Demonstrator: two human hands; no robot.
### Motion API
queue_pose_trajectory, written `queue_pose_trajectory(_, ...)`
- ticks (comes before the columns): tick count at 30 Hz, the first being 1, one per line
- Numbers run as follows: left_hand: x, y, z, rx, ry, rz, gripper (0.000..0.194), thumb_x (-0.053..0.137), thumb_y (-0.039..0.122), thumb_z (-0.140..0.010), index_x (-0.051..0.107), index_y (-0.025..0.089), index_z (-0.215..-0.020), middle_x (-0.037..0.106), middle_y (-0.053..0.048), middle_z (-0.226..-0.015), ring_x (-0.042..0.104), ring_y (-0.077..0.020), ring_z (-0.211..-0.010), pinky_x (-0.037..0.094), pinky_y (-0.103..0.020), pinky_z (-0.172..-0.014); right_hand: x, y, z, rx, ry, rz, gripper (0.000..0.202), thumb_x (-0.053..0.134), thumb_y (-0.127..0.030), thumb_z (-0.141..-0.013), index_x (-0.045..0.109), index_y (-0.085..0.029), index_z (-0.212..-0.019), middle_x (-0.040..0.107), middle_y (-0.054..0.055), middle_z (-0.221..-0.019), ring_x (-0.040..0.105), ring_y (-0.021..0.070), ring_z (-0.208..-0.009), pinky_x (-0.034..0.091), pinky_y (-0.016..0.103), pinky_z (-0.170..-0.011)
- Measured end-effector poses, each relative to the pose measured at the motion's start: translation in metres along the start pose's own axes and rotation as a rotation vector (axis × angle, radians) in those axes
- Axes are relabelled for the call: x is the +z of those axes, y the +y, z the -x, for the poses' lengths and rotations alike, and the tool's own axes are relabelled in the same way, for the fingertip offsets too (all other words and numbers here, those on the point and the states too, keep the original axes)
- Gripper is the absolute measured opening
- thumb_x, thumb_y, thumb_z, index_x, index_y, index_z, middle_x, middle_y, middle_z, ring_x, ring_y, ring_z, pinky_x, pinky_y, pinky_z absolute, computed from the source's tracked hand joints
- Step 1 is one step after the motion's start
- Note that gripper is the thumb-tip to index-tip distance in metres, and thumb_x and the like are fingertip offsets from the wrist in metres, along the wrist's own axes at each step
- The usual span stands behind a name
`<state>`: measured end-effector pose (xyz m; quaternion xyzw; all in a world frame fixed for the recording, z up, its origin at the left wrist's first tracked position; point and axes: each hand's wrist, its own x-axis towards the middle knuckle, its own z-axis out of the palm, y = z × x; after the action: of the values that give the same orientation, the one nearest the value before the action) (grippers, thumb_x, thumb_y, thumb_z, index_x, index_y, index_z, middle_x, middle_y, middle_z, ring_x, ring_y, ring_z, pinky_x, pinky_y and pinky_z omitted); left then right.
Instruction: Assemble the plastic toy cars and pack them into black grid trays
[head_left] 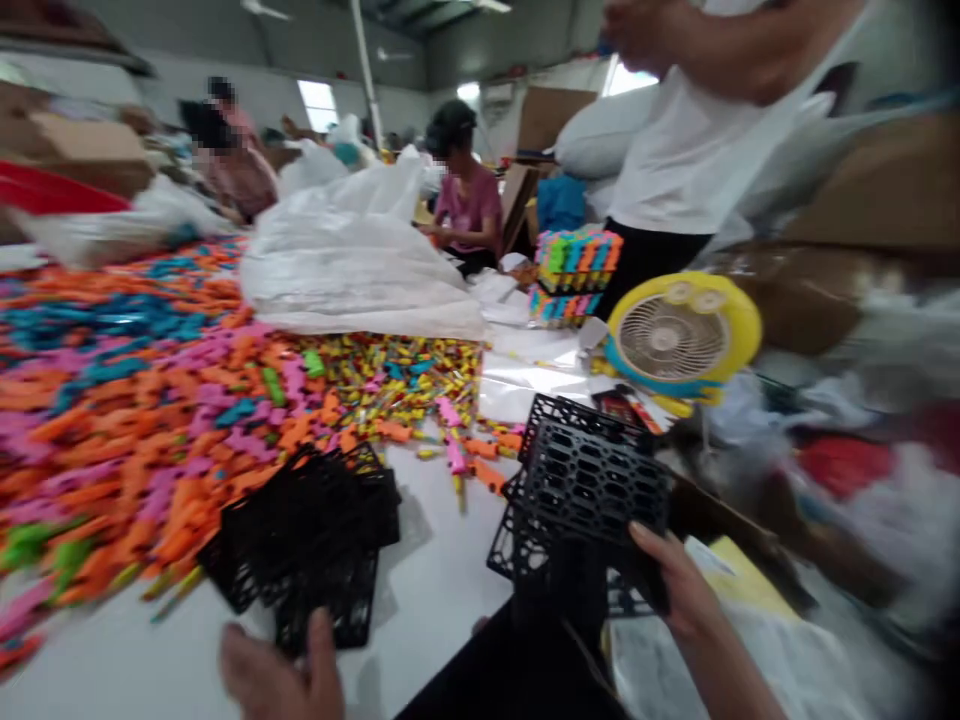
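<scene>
A pile of black perforated plastic racks (300, 530) lies on the white table. My left hand (281, 670) is at its near edge, thumb and fingers spread apart; it is blurred, and nothing shows between them. On the right, my right hand (679, 580) grips the edge of a black rack (592, 480) with honeycomb-shaped holes, thumb on top. More black racks (517, 545) show under and behind that one, at odd angles. Orange, pink, blue and green plastic pieces (157, 470) spread over the left side, with small yellow-tipped pieces (375, 375) behind the racks.
A white sack (352, 250) rests behind the loose pieces. At the right are a yellow fan (675, 340), filled racks of coloured pieces (574, 270) and a cardboard box edge (742, 520). A person in white (667, 150) stands close by; others sit farther back.
</scene>
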<state>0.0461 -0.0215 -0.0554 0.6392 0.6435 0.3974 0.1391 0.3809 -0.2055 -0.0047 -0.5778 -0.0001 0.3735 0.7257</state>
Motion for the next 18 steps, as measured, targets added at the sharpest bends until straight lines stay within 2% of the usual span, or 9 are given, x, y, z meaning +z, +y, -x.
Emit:
queue_pose_trajectory(2,-0.003,0.006,0.006,0.068,-0.009,-0.124,0.1,0.046,0.067,-0.081,0.007,0.008,-0.151,0.011,-0.029,-0.155,0.009,-0.0416,-0.145,0.016,-0.066,-0.111,0.06,0.005,-0.026,0.021,-0.157,0.024,0.04,0.08,-0.037,-0.063,0.069,-0.019,-0.097,0.076,0.008,-0.092,0.072,0.0268,-0.075,0.06,0.038,-0.067)
queue_pose_trajectory(5,0.001,0.014,0.013,0.206,-0.08,-0.287,0.103,0.055,0.067,-0.075,0.015,0.01,-0.151,-0.002,-0.03,-0.157,-0.001,-0.0445,-0.145,0.015,-0.068,-0.108,0.142,0.012,-0.064,0.001,-0.365,0.037,0.039,0.079,-0.035,-0.066,0.069,-0.016,-0.099,0.076,0.008,-0.093,0.072,0.0247,-0.077,0.061,0.035,-0.067)
queue_pose_trajectory(7,0.002,0.015,0.012,0.229,-0.13,-0.345,0.095,0.057,0.064,-0.076,0.023,0.013,-0.149,-0.005,-0.028,-0.157,-0.004,-0.0449,-0.144,0.015,-0.068,-0.108,0.184,0.017,-0.086,0.0,-0.468,0.011,0.043,0.079,-0.035,-0.067,0.067,-0.016,-0.104,0.075,0.007,-0.097,0.072,0.0242,-0.082,0.061,0.037,-0.074)
queue_pose_trajectory(9,0.002,0.013,0.009,0.222,-0.151,-0.366,0.082,0.055,0.059,-0.081,0.032,0.016,-0.147,-0.004,-0.025,-0.158,-0.001,-0.0451,-0.145,0.017,-0.068,-0.108,0.213,0.02,-0.103,0.016,-0.552,0.041,0.05,0.079,-0.039,-0.068,0.064,-0.017,-0.111,0.075,0.006,-0.099,0.072,0.0244,-0.085,0.06,0.04,-0.078)
queue_pose_trajectory(11,0.003,0.012,0.004,0.212,-0.139,-0.376,0.072,0.052,0.056,-0.084,0.039,0.017,-0.144,-0.001,-0.023,-0.159,0.004,-0.0471,-0.144,0.02,-0.067,-0.107,0.23,0.019,-0.114,0.004,-0.598,0.122,0.056,0.079,-0.044,-0.068,0.062,-0.018,-0.115,0.074,0.006,-0.1,0.071,0.0244,-0.086,0.06,0.043,-0.079)
queue_pose_trajectory(13,0.006,0.013,-0.001,0.189,-0.116,-0.384,0.07,0.051,0.055,-0.085,0.04,0.018,-0.144,0.0,-0.024,-0.159,0.008,-0.0501,-0.142,0.023,-0.069,-0.104,0.238,0.016,-0.12,-0.036,-0.598,0.179,0.056,0.079,-0.046,-0.069,0.062,-0.019,-0.115,0.074,0.005,-0.1,0.07,0.0234,-0.088,0.059,0.042,-0.081)
queue_pose_trajectory(16,0.011,0.019,-0.008,0.17,-0.097,-0.38,0.072,0.052,0.055,-0.085,0.039,0.017,-0.144,0.002,-0.026,-0.158,0.013,-0.0535,-0.139,0.025,-0.073,-0.1,0.235,0.005,-0.118,-0.079,-0.583,0.26,0.05,0.075,-0.051,-0.071,0.065,-0.018,-0.108,0.074,0.005,-0.097,0.069,0.0218,-0.087,0.059,0.04,-0.081)
queue_pose_trajectory(18,0.011,0.024,-0.011,0.191,-0.105,-0.361,0.074,0.053,0.057,-0.083,0.039,0.017,-0.144,0.002,-0.026,-0.158,0.015,-0.0554,-0.138,0.025,-0.074,-0.099,0.222,-0.004,-0.114,-0.11,-0.58,0.336,0.048,0.072,-0.053,-0.073,0.066,-0.018,-0.106,0.073,0.006,-0.097,0.069,0.0218,-0.085,0.06,0.041,-0.076)
